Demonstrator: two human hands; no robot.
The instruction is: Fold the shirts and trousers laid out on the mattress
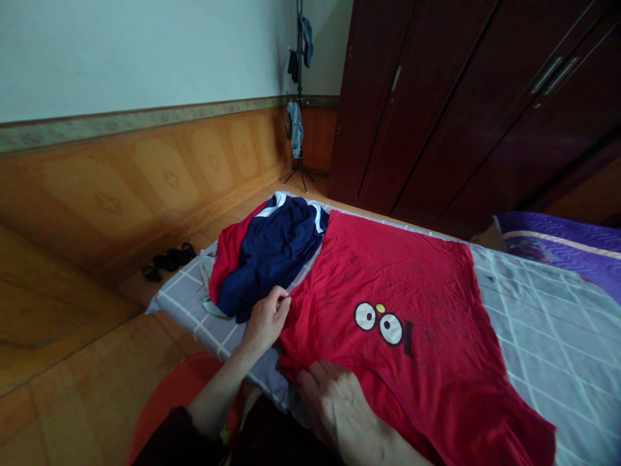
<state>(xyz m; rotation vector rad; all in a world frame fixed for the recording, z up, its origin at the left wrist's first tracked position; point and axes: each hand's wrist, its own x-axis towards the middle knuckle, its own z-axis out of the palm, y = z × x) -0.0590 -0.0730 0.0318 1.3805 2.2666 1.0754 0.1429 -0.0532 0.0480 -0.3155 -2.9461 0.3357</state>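
A red T-shirt [427,278] with a cartoon face of two round white eyes lies spread over the bed, wrinkled along its near side. My left hand [266,317] pinches the shirt's left edge between thumb and fingers. Lower down, my right hand [334,398] is curled over the near left part of the same shirt, its fingertips partly hidden in the cloth. Just beyond my left hand sits a heap of clothes, with a navy garment [276,249] with white trim on top and a red garment [228,243] showing at its left.
The bed has a grey checked sheet [528,323]. A purple bedding piece [563,243] lies at right. An orange-red round object [169,401] stands below the bed's near edge. Dark shoes [169,259], a coat stand [299,84] and a dark wardrobe [436,97] are beyond.
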